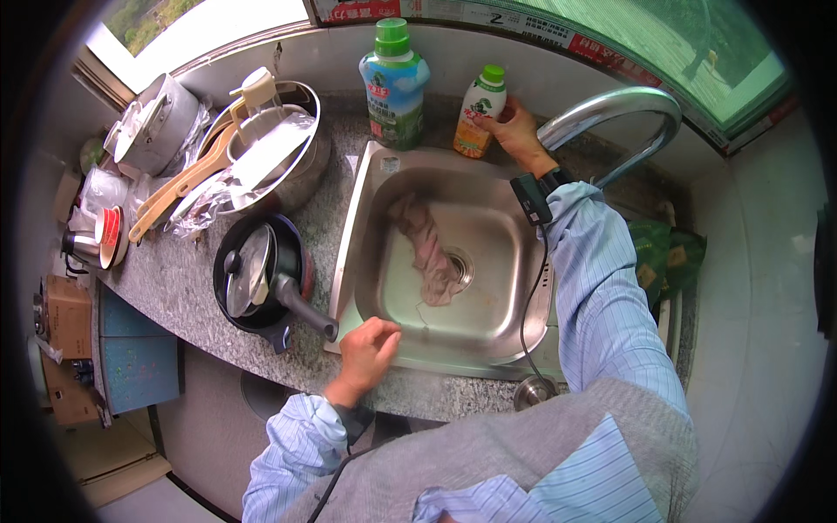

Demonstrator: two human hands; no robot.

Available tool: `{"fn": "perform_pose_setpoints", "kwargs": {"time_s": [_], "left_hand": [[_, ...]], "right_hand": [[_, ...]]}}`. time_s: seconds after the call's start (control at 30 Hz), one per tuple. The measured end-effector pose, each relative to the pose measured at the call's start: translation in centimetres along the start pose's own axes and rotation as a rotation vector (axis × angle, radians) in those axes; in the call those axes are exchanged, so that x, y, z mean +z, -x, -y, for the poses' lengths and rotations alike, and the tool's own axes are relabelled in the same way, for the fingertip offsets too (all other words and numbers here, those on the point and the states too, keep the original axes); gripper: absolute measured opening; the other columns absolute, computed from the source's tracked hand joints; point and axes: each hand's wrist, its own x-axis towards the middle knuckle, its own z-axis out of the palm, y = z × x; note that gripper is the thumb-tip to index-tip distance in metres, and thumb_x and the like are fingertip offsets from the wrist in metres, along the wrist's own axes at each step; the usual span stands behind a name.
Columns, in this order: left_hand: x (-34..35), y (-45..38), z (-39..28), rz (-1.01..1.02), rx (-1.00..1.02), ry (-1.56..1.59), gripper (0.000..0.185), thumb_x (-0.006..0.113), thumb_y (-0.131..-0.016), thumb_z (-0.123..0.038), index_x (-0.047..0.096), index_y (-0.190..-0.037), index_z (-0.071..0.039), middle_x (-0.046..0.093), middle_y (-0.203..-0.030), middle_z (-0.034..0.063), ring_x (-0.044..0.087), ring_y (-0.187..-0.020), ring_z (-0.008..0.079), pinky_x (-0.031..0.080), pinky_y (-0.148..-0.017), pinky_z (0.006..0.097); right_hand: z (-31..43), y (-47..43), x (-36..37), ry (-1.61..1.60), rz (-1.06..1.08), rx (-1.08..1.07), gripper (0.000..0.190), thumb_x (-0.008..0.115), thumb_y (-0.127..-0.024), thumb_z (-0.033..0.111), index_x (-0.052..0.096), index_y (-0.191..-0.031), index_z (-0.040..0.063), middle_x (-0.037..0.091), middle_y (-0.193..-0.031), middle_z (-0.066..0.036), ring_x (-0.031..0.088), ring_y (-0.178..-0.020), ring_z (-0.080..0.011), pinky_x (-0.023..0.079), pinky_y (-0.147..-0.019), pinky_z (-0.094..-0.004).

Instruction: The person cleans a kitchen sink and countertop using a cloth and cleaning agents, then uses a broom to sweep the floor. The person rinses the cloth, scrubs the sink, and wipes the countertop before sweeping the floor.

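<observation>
My right hand [516,134] is closed around a small white and orange bottle with a green cap [480,111], behind the sink's back rim. To its left stands a larger blue and green detergent bottle [394,88]. In the stainless steel sink [497,294] a wet pinkish cloth [428,252] lies twisted beside the drain. My left hand [368,350] is over the sink's front left corner, fingers loosely curled; whether anything is between them cannot be told. Close to it is the handle of a black pan [307,307], which has a glass lid [250,274] in it.
A curved chrome faucet [628,98] rises at the back right. On the granite counter [196,287] at left are a large metal pot [314,144] with wooden utensils and plastic wrap, an aluminium pot [157,127] and a red and white bowl [109,227]. Green bags [667,258] lie at right.
</observation>
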Motion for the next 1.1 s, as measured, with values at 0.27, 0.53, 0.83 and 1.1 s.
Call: {"fn": "perform_pose_setpoints", "kwargs": {"time_s": [0.27, 0.53, 0.83, 1.1], "left_hand": [[0.0, 0.2, 0.5, 0.017, -0.017, 0.061, 0.007, 0.069, -0.08, -0.011, 0.066, -0.083, -0.006, 0.066, -0.075, 0.0078, 0.065, -0.066, 0.0196, 0.05, -0.061, 0.0298], [-0.8, -0.7, 2.1, 0.27, -0.18, 0.44, 0.027, 0.066, -0.088, -0.015, 0.062, -0.112, -0.003, 0.066, -0.086, 0.0029, 0.061, -0.076, 0.0099, 0.05, -0.07, 0.0252], [-1.6, -1.4, -6.8, 0.404, 0.23, 0.603, 0.088, 0.078, -0.077, -0.023, 0.026, -0.146, -0.005, 0.045, -0.137, 0.0166, 0.047, -0.123, 0.0239, 0.042, -0.099, 0.0363], [-2.0, -1.0, -8.8, 0.37, 0.312, 0.478, 0.073, 0.079, -0.073, -0.017, 0.04, -0.133, -0.002, 0.056, -0.116, 0.0082, 0.054, -0.108, 0.0167, 0.045, -0.094, 0.0328]], "right_hand": [[3.2, 6.9, -3.7, 0.052, 0.064, 0.112, 0.043, 0.082, -0.075, 0.022, 0.063, -0.108, 0.0, 0.067, -0.103, -0.008, 0.063, -0.094, -0.0149, 0.05, -0.085, -0.0291], [10.6, 20.0, -2.6, -0.045, 0.262, 0.331, 0.045, 0.08, -0.077, 0.017, 0.06, -0.114, -0.001, 0.066, -0.107, -0.009, 0.063, -0.1, -0.0163, 0.049, -0.089, -0.0308], [16.0, 29.0, 2.0, -0.319, 0.39, 0.301, 0.053, 0.079, -0.077, 0.009, 0.053, -0.123, 0.0, 0.063, -0.114, -0.008, 0.061, -0.106, -0.0167, 0.048, -0.095, -0.0329], [18.2, 29.1, 0.8, -0.007, 0.386, 0.137, 0.063, 0.075, -0.083, 0.018, 0.045, -0.137, 0.005, 0.062, -0.117, -0.009, 0.058, -0.109, -0.0162, 0.05, -0.091, -0.0314]]}}
